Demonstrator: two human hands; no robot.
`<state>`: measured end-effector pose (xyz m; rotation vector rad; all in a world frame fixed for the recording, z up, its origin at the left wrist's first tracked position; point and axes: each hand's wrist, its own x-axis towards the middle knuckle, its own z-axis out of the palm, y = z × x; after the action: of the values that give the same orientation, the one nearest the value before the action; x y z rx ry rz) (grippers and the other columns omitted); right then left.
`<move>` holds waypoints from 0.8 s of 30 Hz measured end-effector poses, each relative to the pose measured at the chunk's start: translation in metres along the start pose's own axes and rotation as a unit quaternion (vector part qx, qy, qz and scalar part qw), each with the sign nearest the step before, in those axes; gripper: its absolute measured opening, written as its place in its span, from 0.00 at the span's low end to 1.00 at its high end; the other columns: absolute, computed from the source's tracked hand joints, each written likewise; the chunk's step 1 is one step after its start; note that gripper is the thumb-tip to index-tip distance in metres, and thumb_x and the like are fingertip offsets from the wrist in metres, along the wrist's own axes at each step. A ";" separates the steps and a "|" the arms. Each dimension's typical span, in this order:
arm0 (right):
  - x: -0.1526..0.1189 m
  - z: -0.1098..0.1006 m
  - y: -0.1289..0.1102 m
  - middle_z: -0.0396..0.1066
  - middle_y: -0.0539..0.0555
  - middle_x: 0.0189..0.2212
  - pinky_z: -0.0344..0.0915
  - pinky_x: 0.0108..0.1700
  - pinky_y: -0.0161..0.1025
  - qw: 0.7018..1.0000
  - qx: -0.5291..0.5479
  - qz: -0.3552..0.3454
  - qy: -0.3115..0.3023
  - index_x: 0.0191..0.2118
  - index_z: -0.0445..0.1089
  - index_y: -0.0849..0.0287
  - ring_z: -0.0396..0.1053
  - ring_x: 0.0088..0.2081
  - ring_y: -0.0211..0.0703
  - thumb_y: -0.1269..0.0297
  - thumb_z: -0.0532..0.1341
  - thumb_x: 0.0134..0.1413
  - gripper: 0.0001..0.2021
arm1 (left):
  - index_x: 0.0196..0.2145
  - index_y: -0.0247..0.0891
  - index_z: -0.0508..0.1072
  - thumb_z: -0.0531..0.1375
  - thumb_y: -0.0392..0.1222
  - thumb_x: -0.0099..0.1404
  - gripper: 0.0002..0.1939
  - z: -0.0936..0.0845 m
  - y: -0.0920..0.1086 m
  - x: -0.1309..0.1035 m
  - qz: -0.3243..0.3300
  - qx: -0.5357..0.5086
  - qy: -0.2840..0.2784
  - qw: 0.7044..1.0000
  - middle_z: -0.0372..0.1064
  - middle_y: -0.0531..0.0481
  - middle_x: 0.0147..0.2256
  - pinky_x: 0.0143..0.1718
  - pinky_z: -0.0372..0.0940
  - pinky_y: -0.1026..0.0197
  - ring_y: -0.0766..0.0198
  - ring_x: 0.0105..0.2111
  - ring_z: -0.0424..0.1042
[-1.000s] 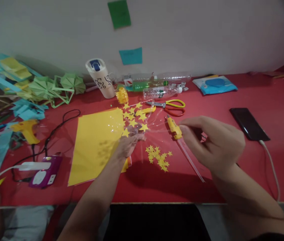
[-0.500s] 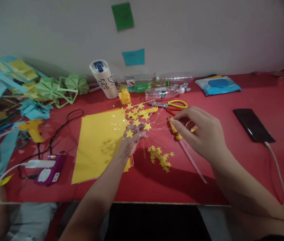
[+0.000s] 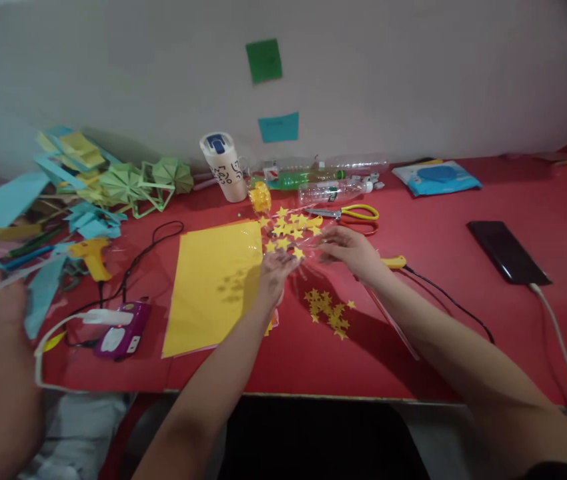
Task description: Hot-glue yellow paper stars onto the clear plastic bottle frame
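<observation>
My left hand is closed around the base of a clear plastic piece with yellow paper stars on its spread strips. At the right side of this piece is my right hand, thumb and fingers a little apart beside the clear strips. Whether those fingertips touch a strip is hard to make out. Loose yellow stars lie in a pile on the red table below the hands. Partly behind my right forearm lies a yellow glue gun, with a clear stick showing on the near side.
Yellow paper sheets lie left of my hands. Behind are scissors, plastic bottles and a tumbler. A second glue gun and purple power box are left; a phone is right. Another person's limb shows at the far left.
My right hand has let go of the glue gun, which stays on the table, and moved left to the plastic strips. My left hand still holds the starred piece. The view has shifted slightly.
</observation>
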<state>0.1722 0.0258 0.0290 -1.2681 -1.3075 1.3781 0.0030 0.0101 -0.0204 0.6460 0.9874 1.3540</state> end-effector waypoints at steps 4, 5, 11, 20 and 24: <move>0.018 -0.011 0.001 0.73 0.49 0.29 0.74 0.35 0.37 1.000 -0.024 0.010 -0.004 0.30 0.68 0.57 0.69 0.25 0.33 0.71 0.63 0.46 0.04 | 0.43 0.44 0.65 0.67 0.26 0.46 0.28 -0.001 0.007 -0.002 -0.044 0.000 -0.039 0.998 0.70 0.49 0.49 0.56 0.65 0.48 0.56 0.50 0.73; 0.021 -0.013 0.001 0.73 0.49 0.28 0.74 0.35 0.37 0.999 -0.031 0.016 -0.008 0.30 0.69 0.58 0.69 0.25 0.33 0.72 0.63 0.45 0.04 | 0.46 0.45 0.63 0.66 0.24 0.46 0.32 -0.002 0.009 -0.003 -0.062 0.002 -0.052 0.997 0.67 0.47 0.53 0.57 0.64 0.47 0.54 0.53 0.72; 0.033 -0.019 0.007 0.74 0.49 0.25 0.74 0.32 0.35 0.995 -0.075 0.050 -0.044 0.26 0.68 0.59 0.70 0.23 0.34 0.78 0.63 0.41 0.07 | 0.57 0.48 0.54 0.58 0.16 0.42 0.47 -0.021 0.027 -0.018 -0.178 0.018 -0.087 0.980 0.59 0.39 0.61 0.58 0.64 0.48 0.51 0.58 0.68; 0.057 -0.024 0.011 0.75 0.49 0.25 0.73 0.32 0.35 0.983 -0.146 0.070 -0.091 0.27 0.69 0.60 0.71 0.24 0.36 0.78 0.63 0.41 0.07 | 0.54 0.43 0.60 0.61 0.19 0.46 0.39 -0.036 0.042 -0.024 -0.181 0.050 -0.090 0.978 0.62 0.37 0.57 0.61 0.62 0.46 0.50 0.56 0.69; 0.063 -0.025 0.010 0.77 0.51 0.28 0.71 0.31 0.33 0.974 -0.185 0.055 -0.116 0.29 0.71 0.60 0.71 0.26 0.36 0.76 0.64 0.43 0.05 | 0.52 0.42 0.61 0.62 0.21 0.46 0.36 -0.035 0.046 -0.023 -0.171 0.064 -0.079 0.980 0.62 0.37 0.57 0.60 0.62 0.47 0.51 0.54 0.71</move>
<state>0.1881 0.0906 0.0131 -1.4761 -1.7404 1.4370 -0.0481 -0.0114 0.0072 0.6360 1.0103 0.9297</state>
